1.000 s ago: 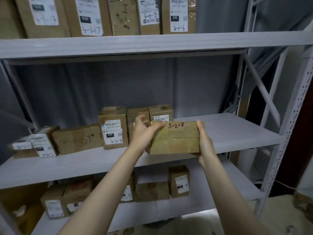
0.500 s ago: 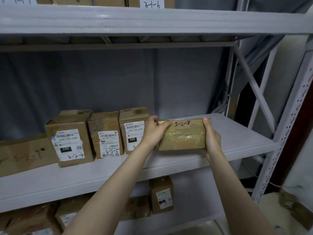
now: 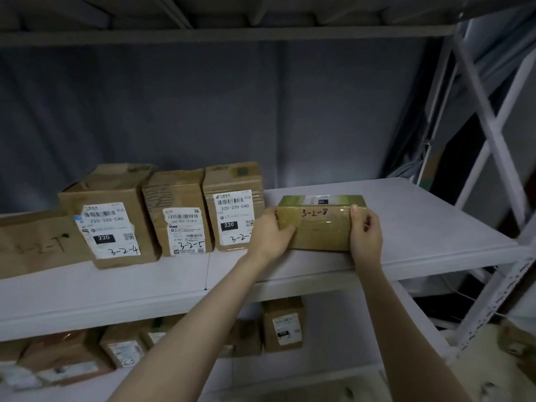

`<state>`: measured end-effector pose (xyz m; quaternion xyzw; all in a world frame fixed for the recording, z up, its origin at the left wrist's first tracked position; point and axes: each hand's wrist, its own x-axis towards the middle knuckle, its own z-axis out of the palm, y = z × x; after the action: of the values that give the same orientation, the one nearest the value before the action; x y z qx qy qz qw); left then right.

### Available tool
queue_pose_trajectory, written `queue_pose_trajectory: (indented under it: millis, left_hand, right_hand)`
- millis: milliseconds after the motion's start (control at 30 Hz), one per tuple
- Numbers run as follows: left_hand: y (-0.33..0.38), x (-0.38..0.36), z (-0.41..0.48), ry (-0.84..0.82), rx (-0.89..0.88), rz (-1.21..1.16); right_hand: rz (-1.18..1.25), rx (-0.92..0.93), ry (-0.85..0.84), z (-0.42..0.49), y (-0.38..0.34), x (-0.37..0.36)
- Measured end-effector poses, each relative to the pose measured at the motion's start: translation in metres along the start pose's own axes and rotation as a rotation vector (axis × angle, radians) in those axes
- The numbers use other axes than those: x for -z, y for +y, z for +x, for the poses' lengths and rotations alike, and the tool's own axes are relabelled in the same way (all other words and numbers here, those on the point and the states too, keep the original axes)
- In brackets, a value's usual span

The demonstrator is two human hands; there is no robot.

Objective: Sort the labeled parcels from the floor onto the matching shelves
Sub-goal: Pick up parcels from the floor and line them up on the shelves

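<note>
Parcel 3-2-8 (image 3: 319, 227) sits on the middle shelf (image 3: 435, 236), left hand (image 3: 271, 233) and right hand (image 3: 365, 236) at its ends. Just left stands a row of three parcels (image 3: 179, 216); below, more parcels (image 3: 282, 323) on the lower shelf (image 3: 319, 362).

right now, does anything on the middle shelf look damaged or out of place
The 3-2-4 box looks battered: its top is crumpled and the right edge of its label is ragged. The 3-2-5 box is creased too. The 3-2-8 parcel sits square on the shelf.
</note>
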<state>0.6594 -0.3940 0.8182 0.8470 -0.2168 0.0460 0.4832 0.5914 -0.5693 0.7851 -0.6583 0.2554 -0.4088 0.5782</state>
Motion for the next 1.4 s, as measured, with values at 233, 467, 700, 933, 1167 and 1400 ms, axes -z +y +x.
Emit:
queue_pose_trajectory:
  millis: [233, 467, 700, 933, 1167, 1400]
  left_hand:
    - [-0.014, -0.023, -0.013, 0.113, -0.166, 0.015]
    - [-0.047, -0.049, -0.028, 0.238, -0.174, -0.015]
    - [-0.054, -0.049, -0.029, 0.202, -0.195, 0.034]
    - [-0.052, -0.048, -0.03, 0.176, -0.166, 0.036]
    - [-0.05, -0.043, -0.031, 0.212, -0.036, -0.109]
    - [-0.053, -0.043, -0.029, 0.287, 0.018, -0.177]
  right_hand:
    - [-0.07, 0.107, 0.072, 0.003, 0.017, -0.004]
    - [-0.065, 0.174, 0.126, 0.002, 0.023, -0.001]
    - [-0.075, 0.165, 0.098, 0.001, 0.026, 0.0]
    - [-0.211, 0.212, 0.079, 0.008, 0.031, -0.003]
    - [-0.381, 0.263, -0.008, 0.009, 0.036, -0.009]
    - [-0.45, 0.291, -0.109, 0.013, 0.038, -0.011]
